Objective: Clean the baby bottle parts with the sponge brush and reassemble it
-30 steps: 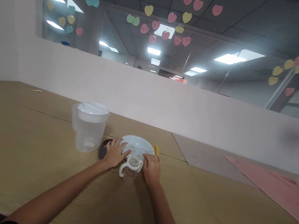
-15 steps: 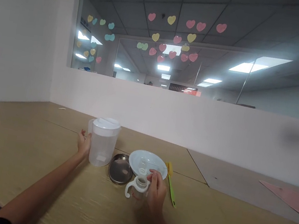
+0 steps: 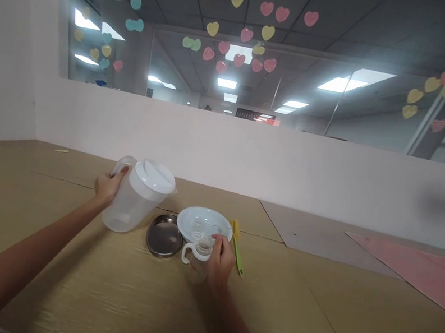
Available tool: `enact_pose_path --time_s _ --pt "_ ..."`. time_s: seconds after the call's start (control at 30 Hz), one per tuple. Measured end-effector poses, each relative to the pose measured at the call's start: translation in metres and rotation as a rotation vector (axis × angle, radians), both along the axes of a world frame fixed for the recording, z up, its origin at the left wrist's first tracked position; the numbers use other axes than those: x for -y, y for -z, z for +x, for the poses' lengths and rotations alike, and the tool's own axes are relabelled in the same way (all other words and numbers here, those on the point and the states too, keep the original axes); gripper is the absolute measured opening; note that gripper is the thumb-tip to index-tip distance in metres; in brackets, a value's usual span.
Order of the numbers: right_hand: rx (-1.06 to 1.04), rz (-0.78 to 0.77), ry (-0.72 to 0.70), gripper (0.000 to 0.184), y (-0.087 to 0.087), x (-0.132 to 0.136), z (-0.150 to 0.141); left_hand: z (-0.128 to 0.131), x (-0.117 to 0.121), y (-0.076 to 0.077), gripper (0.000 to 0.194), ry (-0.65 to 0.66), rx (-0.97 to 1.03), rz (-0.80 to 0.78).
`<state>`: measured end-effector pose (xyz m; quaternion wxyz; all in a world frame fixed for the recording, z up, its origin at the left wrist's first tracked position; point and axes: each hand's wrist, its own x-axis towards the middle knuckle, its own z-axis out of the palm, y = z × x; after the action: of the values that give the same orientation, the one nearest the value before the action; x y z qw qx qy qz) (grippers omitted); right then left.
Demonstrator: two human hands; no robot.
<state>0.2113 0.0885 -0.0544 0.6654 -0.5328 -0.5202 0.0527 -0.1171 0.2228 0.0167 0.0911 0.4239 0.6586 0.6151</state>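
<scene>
My left hand (image 3: 108, 184) is closed round the handle of a translucent plastic pitcher (image 3: 135, 203) with a white lid. The pitcher tilts to the right. My right hand (image 3: 220, 260) grips a clear baby bottle (image 3: 197, 267) at its right side; the bottle stands upright with its mouth uncovered, and a white handle curves out on its left. Between pitcher and bottle lies a round metal dish (image 3: 165, 238). Behind the bottle, a pale blue-white plate (image 3: 185, 222) holds small clear and white parts that are hard to make out.
A brush (image 3: 238, 257) with a green handle and yellow head lies right of the plate. Farther right, a pink sheet (image 3: 414, 269) lies on a grey board (image 3: 305, 234). A white wall with a window (image 3: 246, 23) bearing heart-shaped notes borders the wooden table (image 3: 107, 295).
My left hand has taken hold of the pitcher's handle and tipped the pitcher to the right. My right hand stays at the bottle. The whole view has shifted.
</scene>
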Motion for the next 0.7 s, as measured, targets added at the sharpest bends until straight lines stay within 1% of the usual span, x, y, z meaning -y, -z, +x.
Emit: enact_pose_path --time_s 0.07,0.13,0.2,0.27,0.37,0.53,0.6,0.7 --pt "0.007 -0.009 0.002 0.043 0.001 -0.001 0.001 0.014 0.006 -0.019 0.052 0.034 -0.109 0.007" --pt "0.013 -0.020 0.006 0.042 0.003 -0.001 0.002 0.032 0.013 -0.036 0.051 0.062 -0.337 0.025" --pt "0.024 -0.024 0.007 0.041 0.003 -0.001 0.003 0.050 0.017 -0.049 0.049 0.079 -0.493 0.042" --pt "0.030 -0.021 0.004 0.041 0.003 -0.001 0.003 0.063 0.019 -0.057 0.047 0.084 -0.583 0.029" --pt "0.029 -0.017 0.006 0.041 0.002 -0.001 0.003 0.072 0.018 -0.063 0.044 0.087 -0.663 -0.028" --pt "-0.015 -0.025 0.019 0.041 0.000 0.000 0.003 0.072 0.018 -0.064 0.044 0.106 -0.716 -0.049" --pt "-0.040 -0.029 0.016 0.042 -0.001 -0.001 0.004 0.069 0.017 -0.063 0.046 0.128 -0.671 -0.028" --pt "-0.057 -0.031 0.013 0.041 -0.001 -0.002 0.005 0.067 0.015 -0.061 0.048 0.195 -0.507 -0.001"
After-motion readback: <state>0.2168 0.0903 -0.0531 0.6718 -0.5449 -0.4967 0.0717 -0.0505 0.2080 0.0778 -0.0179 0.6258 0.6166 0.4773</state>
